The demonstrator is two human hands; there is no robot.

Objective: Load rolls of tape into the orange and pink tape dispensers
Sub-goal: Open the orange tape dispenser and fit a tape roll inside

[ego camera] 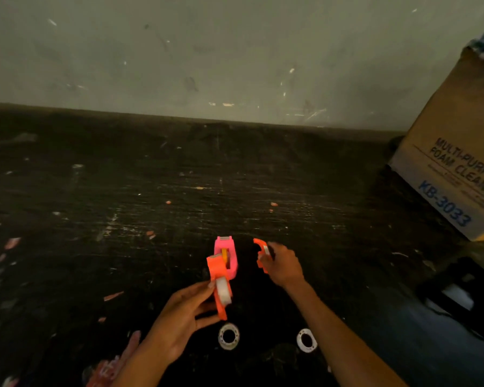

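My left hand (179,319) holds the orange tape dispenser body (220,280) upright, with a white tape roll (224,290) seated in it. Behind it, the pink tape dispenser (228,254) lies on the dark table, with a yellow piece showing in its middle. My right hand (282,265) grips a separate curved orange dispenser piece (261,254) a short way to the right of the body. Two loose tape rolls lie flat on the table near me: one (229,336) below the left hand's fingers, the other (307,340) beside my right forearm.
The scratched black table (123,191) runs back to a grey wall. A cardboard box (456,163) printed "MULTI-PURPOSE FOAM CLEANER" stands at the right. A dark object (458,297) sits below the box. Small scraps of paper and tape litter the surface.
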